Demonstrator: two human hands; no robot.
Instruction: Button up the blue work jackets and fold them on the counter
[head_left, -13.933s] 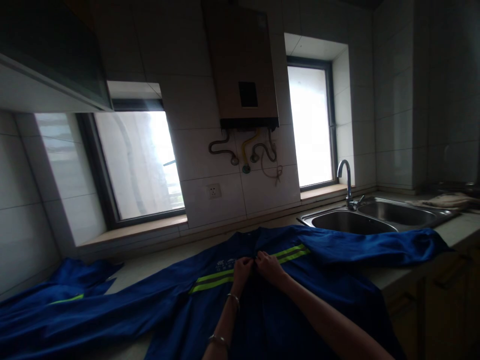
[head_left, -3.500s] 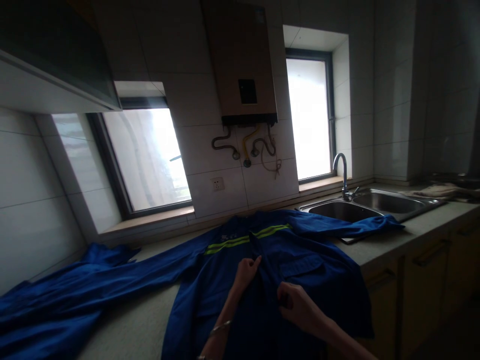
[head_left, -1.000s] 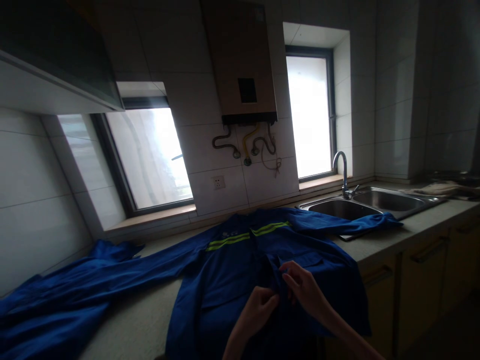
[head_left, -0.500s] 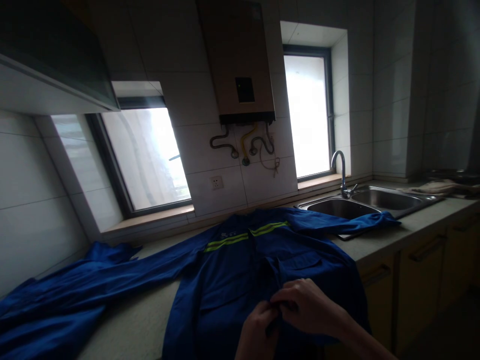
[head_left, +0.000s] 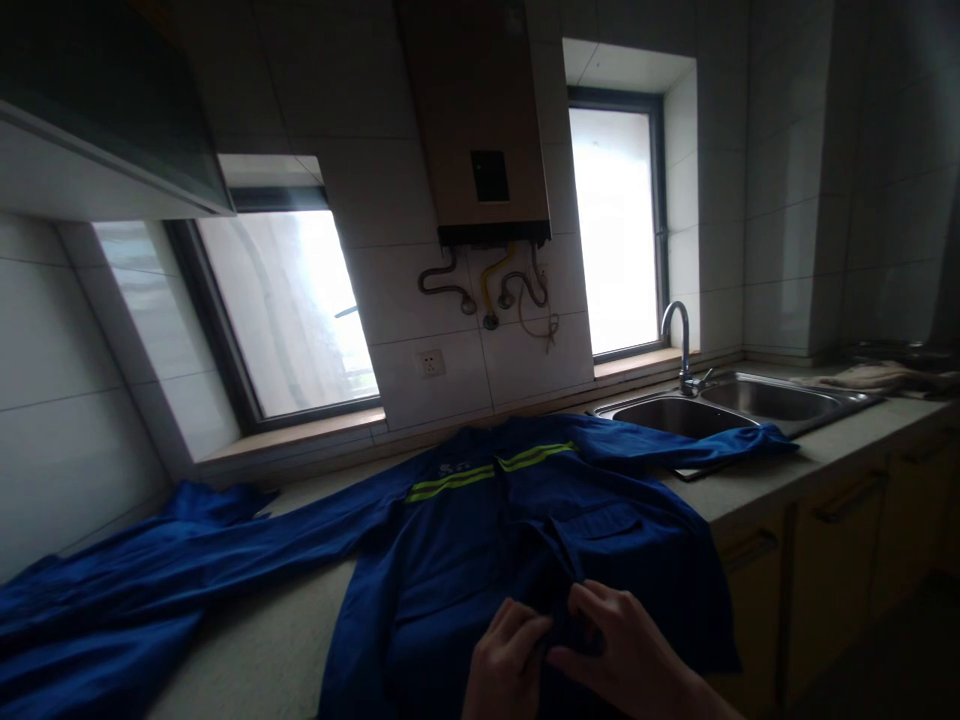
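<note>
A blue work jacket (head_left: 450, 560) with yellow-green stripes lies spread over the counter, its lower part hanging toward me. One sleeve stretches left along the counter; the other reaches right across the sink's front edge. At the jacket's front opening, low down, my left hand (head_left: 510, 650) is closed on the cloth. Close beside it, my right hand (head_left: 611, 635) pinches the front edge of the same jacket between thumb and fingers. The dim light hides the exact bit of cloth or fastening between the fingertips.
More blue cloth (head_left: 97, 620) lies on the counter (head_left: 262, 640) at the left. A double steel sink (head_left: 787, 400) with a faucet (head_left: 682, 345) is at the right, and a beige cloth (head_left: 885, 376) lies beyond it. Yellow cabinets (head_left: 832, 590) stand below. A water heater (head_left: 480, 130) hangs on the wall.
My right hand has come down slightly and its fingers have spread a little from my left hand. My left hand has turned and shifted slightly left. The jacket lies nearly as before.
</note>
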